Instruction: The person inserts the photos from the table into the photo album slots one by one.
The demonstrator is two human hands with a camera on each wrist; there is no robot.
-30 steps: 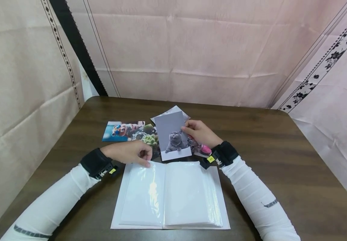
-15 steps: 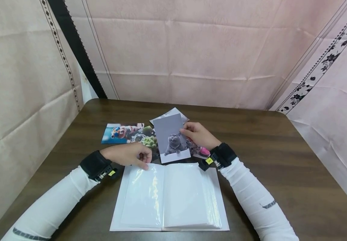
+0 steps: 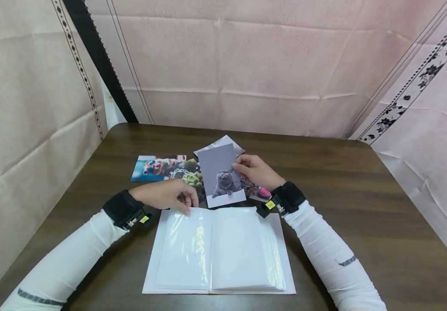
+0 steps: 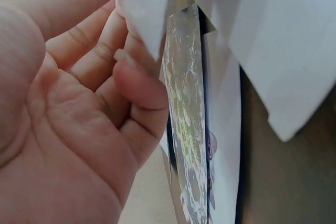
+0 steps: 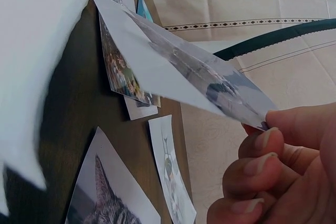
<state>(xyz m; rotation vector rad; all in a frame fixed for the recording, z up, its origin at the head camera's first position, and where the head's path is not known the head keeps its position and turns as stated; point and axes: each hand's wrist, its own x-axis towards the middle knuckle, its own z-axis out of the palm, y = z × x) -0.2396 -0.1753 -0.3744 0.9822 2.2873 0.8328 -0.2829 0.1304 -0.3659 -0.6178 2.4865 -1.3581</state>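
A photo album lies spread at clear-sleeved white pages in the head view. At the top edge of its left page, my left hand pinches the page between thumb and fingers; the left wrist view shows a white page corner between them. My right hand holds a photo of a grey cat by its right edge, just beyond the album's top. In the right wrist view this photo is seen slanted, pinched by thumb and index finger, its other fingers curled below.
Behind the album lie several loose photos: one with a blue background, one of a green succulent, one with a pink spot. A tabby photo shows in the right wrist view. The wooden table is surrounded by pale cloth.
The fingers of my left hand have straightened slightly at the page's top edge. My right hand and the cat photo keep nearly the same place.
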